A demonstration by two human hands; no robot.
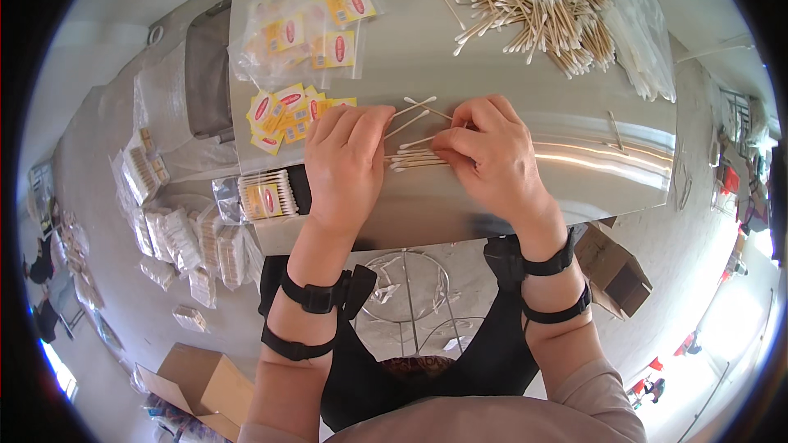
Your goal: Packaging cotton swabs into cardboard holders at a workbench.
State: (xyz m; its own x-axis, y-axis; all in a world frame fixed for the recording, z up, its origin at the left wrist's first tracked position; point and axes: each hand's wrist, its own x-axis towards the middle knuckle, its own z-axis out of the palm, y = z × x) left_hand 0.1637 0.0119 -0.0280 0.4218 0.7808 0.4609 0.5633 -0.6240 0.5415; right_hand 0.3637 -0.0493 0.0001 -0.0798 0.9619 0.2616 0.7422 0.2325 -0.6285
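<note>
My left hand [346,152] is closed at the fingertips on cotton swabs that stick out to its right. Opposite it, my right hand [491,152] has its thumb and fingers pinched on cotton swabs pointing left. Between the hands, a few loose swabs [408,121] cross each other, and a small row of swabs [417,161] lies side by side on the shiny metal table [484,234]. Yellow and white cards [275,119] lie fanned beside my left hand. Below them, a clear bag with swabs and a card [267,197] sits at the table's edge. My fingertips partly hide the held swabs.
A large heap of cotton swabs [538,4] covers the far right, beside clear plastic bags [644,33]. Bags with cards [316,37] lie far left. One stray swab [616,130] rests at right. Packed bundles [185,242] and cardboard boxes [193,385] stand on the floor.
</note>
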